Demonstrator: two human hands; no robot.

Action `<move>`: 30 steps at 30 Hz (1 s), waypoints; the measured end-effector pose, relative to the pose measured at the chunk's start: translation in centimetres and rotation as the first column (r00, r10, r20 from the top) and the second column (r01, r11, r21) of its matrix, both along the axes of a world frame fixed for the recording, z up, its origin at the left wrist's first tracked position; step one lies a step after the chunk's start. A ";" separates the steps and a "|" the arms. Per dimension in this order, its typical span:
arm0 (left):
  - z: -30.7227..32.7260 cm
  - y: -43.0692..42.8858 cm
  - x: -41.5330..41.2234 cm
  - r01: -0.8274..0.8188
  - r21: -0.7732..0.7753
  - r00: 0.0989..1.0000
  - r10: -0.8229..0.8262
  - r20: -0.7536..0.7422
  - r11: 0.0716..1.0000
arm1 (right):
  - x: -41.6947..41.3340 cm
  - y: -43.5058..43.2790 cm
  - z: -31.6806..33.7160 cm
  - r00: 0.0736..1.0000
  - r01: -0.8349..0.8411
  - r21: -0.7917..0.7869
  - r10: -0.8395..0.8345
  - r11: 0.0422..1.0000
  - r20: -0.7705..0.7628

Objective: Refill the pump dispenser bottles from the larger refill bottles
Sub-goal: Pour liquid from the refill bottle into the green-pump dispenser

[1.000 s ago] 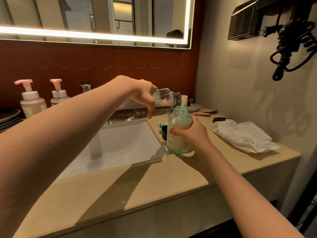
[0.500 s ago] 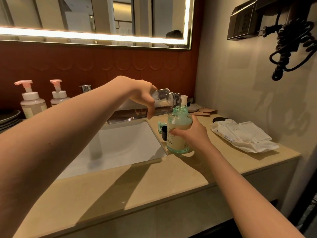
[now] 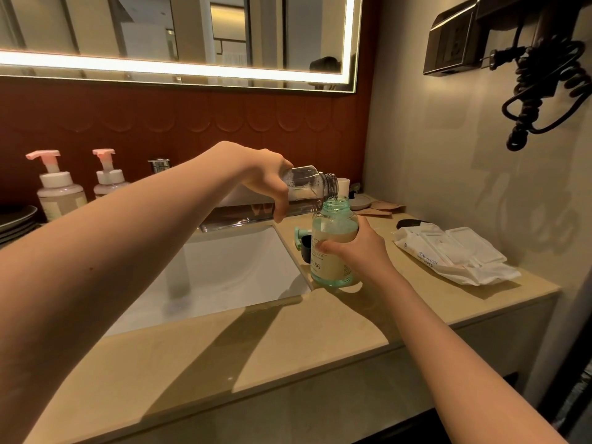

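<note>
The green bottle (image 3: 333, 251) is see-through pale green. Its label is cream with dark letters. The clear bottle (image 3: 304, 190) has no colour at all. Far left, the first pump bottle (image 3: 61, 190) and the second pump bottle (image 3: 109, 182) have pink tops and white collars. The far wall (image 3: 192, 123) is dark red-brown with a pattern of round scales. The counter (image 3: 288, 341) is sandy tan and the sink (image 3: 224, 270) is white. On the right, the wipes pack (image 3: 448, 251) is white and the curly cord (image 3: 544, 91) is black.
</note>
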State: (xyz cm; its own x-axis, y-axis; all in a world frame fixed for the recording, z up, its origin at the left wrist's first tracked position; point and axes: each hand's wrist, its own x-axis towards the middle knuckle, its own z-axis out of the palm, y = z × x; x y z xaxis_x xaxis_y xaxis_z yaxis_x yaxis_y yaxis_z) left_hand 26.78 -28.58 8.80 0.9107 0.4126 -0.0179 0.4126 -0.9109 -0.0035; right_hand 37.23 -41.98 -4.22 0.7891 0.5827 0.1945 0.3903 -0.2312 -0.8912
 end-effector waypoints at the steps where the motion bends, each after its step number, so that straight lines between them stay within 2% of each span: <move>1: 0.0 0.0 0.0 0.000 0.002 1.000 0.000 -0.001 1.000 | 0.0 0.0 0.0 1.000 0.000 0.000 0.000 1.000 -0.001; 30: 0.3 -0.2 0.0 -0.001 0.032 1.000 0.001 -0.014 0.999 | 0.1 0.0 0.0 1.000 0.001 0.008 -0.001 1.000 0.008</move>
